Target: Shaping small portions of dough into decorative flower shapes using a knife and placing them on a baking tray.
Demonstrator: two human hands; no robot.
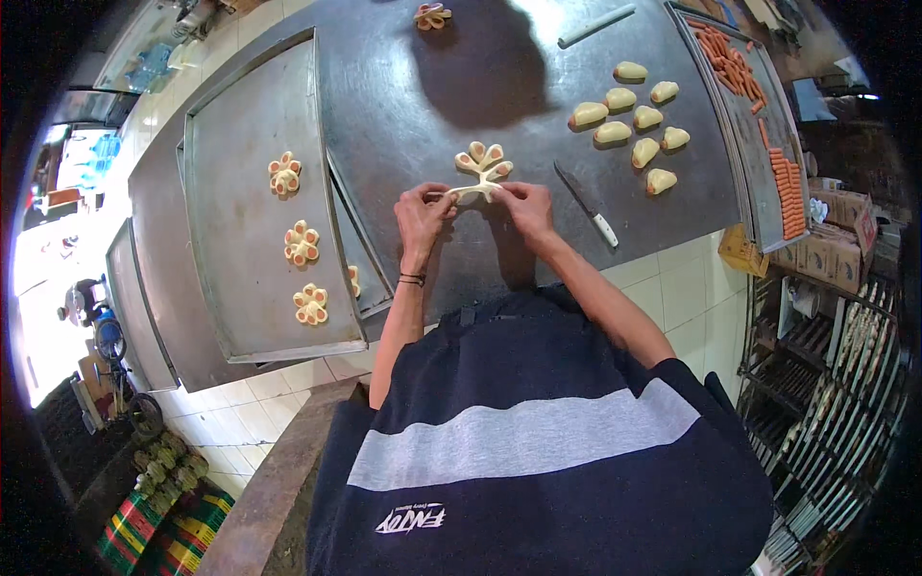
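Note:
At the middle of the metal table (365, 96), my left hand (424, 209) and my right hand (517, 204) pinch a thin stretched band of pale dough (473, 190) between them. It joins a fan of sausage-filled dough petals (477, 154) lying just beyond my fingers. To the right lies a white-handled knife (603, 227), and past it several plump wrapped dough rolls (617, 132). On the left, a metal tray (211, 240) holds three flower-shaped pieces (300, 244), over another tray with a partly hidden piece. One more flower (432, 16) lies at the far edge.
A white rod (595, 26) lies on the table's far right. A tray of sausages (730, 77) runs along the right side. Cardboard boxes (831, 261) and a dark rack (807, 384) stand beyond. Colourful crates (158, 538) and a bicycle (110, 338) are at left.

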